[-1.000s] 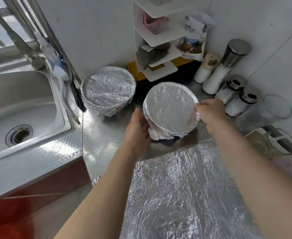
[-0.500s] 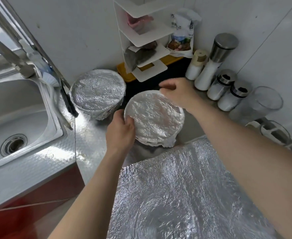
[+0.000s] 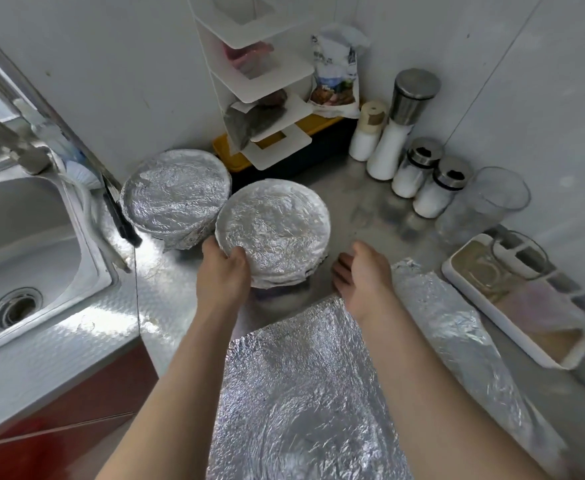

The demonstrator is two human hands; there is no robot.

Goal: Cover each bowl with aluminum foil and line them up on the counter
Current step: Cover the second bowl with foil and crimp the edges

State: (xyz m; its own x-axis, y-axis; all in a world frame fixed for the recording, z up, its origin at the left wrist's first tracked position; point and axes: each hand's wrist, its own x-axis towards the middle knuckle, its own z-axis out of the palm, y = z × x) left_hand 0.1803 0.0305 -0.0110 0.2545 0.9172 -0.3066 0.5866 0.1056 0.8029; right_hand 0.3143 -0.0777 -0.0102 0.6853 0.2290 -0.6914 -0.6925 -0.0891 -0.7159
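Observation:
Two foil-covered bowls stand on the steel counter [image 3: 363,192]. The far bowl [image 3: 177,197] sits near the wall by the sink. The near bowl [image 3: 273,230] stands right beside it, almost touching. My left hand [image 3: 223,268] grips the near bowl's front left rim, thumb on the foil top. My right hand [image 3: 362,271] hovers just right of that bowl, fingers loosely curled and holding nothing. A large loose sheet of aluminum foil [image 3: 301,393] lies in front of the bowls, under my forearms.
A steel sink [image 3: 24,244] with a tap is at the left. A white corner shelf [image 3: 260,81], several shakers [image 3: 419,168] and a glass [image 3: 485,202] line the back right. A white tray [image 3: 519,306] lies at the right, more foil [image 3: 457,327] beside it.
The near bowl was set down next to the far bowl. My right hand left its far rim and moved to its right side, empty. My left hand kept its grip.

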